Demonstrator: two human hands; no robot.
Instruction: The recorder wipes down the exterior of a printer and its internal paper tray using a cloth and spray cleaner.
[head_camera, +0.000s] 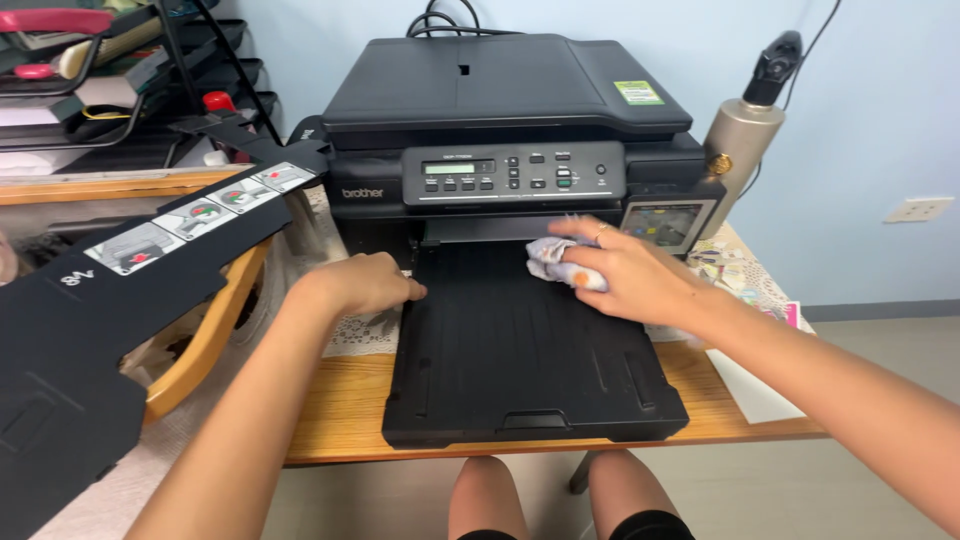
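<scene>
The right hand (640, 275) has its grip grasping a crumpled cloth (553, 260), pressed on the black tray (530, 370) pulled from the printer (500, 110). The left hand (365, 283), loosely clenched, touches the tray's left edge on the bench (340, 400).

Brightness: bright, even indoor light.
Shadows: soft and faint, darkest under the printer tray (530, 350).
Glare: mild sheen on the printer lid (500, 85).
Focus: centre sharp; the right hand (625, 272) slightly motion-blurred.
Edges: wide-angle stretch, black panel (90, 330) looms large.
</scene>
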